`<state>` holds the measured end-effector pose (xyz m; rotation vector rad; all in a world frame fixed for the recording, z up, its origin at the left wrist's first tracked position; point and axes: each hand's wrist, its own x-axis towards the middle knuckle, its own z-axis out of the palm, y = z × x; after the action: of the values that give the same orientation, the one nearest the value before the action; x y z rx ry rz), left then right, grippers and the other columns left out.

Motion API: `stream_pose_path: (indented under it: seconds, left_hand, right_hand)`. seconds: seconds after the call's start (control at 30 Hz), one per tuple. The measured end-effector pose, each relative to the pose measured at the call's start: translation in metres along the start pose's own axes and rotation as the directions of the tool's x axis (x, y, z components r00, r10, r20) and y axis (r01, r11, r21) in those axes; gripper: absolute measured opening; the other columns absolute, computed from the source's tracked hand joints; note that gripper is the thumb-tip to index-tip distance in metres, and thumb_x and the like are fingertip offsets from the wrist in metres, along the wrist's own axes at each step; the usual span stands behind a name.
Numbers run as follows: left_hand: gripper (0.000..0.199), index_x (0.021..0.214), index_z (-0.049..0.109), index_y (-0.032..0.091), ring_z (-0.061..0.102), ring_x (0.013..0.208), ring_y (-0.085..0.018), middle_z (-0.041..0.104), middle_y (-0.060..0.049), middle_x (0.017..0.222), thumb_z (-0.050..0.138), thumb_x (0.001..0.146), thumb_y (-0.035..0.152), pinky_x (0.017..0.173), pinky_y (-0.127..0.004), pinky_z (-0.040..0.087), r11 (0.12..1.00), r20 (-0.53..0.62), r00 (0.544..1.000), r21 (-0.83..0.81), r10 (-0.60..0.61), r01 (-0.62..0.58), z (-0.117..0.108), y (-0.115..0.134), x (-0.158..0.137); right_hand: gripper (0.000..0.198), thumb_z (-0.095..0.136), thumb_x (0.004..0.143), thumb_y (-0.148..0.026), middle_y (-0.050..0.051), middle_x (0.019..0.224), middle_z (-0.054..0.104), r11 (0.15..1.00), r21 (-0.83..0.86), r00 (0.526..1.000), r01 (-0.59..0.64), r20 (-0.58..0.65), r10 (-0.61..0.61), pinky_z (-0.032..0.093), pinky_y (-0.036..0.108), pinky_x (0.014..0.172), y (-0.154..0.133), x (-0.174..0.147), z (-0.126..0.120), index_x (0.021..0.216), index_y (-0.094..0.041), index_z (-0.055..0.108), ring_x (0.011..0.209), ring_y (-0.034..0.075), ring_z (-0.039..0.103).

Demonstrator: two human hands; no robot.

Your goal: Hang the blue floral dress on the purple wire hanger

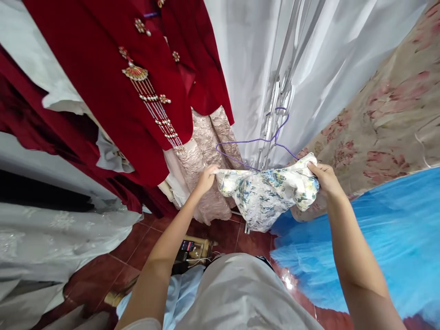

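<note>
Stretched between both my hands is a white floral dress (264, 197) with puffed sleeves and blue, green and yellow print. My left hand (207, 178) pinches its upper left edge at the sleeve. On the other side, my right hand (323, 176) grips the right sleeve's top, thumb over the cloth. A purple wire hanger (252, 140) lies behind and above the neckline, its hook up near a white metal rack (275, 105). Its lower right end passes behind the dress, so I cannot tell whether it is inside the garment.
Red velvet garments (172, 78) with a beaded tassel hang at left, over a pink brocade skirt (209, 169). A floral drape (385, 105) and blue tulle (388, 229) fill the right. Below, a phone (187, 245) rests by a wooden piece on the red tile floor (144, 243).
</note>
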<state>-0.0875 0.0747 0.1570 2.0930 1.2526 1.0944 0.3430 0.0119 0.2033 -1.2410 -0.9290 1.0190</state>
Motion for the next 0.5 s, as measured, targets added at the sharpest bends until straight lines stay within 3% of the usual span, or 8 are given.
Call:
stream_pose_path:
  seconds: [0.1,0.23,0.37,0.5]
  left_hand:
    - [0.032,0.094,0.065,0.019,0.060,0.111,-0.024,0.065,-0.010,0.119,0.040,0.080,0.005,0.098,-0.036,0.045,0.970,-0.117,0.992,0.244,0.046,-0.016,-0.010,0.006,0.038]
    - [0.037,0.101,0.066,0.022,0.063,0.100,-0.026,0.067,-0.009,0.110,0.043,0.082,0.001,0.086,-0.035,0.046,0.904,-0.217,0.976,0.424,0.033,0.063,-0.016,0.022,0.082]
    - [0.029,0.097,0.065,0.022,0.063,0.096,-0.024,0.069,-0.007,0.101,0.043,0.089,0.005,0.088,-0.036,0.047,0.930,-0.314,0.935,0.365,0.163,-0.040,-0.014,0.040,0.111]
    - [0.021,0.109,0.061,0.021,0.063,0.104,-0.022,0.068,-0.008,0.109,0.045,0.097,0.014,0.094,-0.037,0.049,0.949,-0.339,0.894,0.218,0.294,-0.229,0.009,0.061,0.122]
  right_hand:
    - [0.048,0.092,0.051,-0.058,0.000,0.053,0.063,0.999,0.037,1.000,0.016,-0.020,-0.015,0.041,0.026,0.041,0.000,-0.002,0.004,0.058,-0.018,0.067,0.044,0.014,0.052]
    - [0.047,0.092,0.053,-0.058,-0.001,0.051,0.061,0.998,0.052,0.998,0.030,0.054,-0.032,0.041,0.026,0.042,0.001,-0.006,0.008,0.061,-0.017,0.070,0.045,0.014,0.052]
    - [0.048,0.090,0.056,-0.060,0.001,0.056,0.064,0.998,0.058,0.996,0.040,0.077,-0.044,0.041,0.027,0.042,0.003,-0.009,0.005,0.064,-0.018,0.070,0.047,0.015,0.053]
    - [0.046,0.087,0.064,-0.058,-0.002,0.053,0.056,0.989,0.030,0.989,0.145,0.000,-0.145,0.036,0.025,0.042,0.007,-0.010,0.003,0.061,-0.019,0.063,0.046,0.012,0.047]
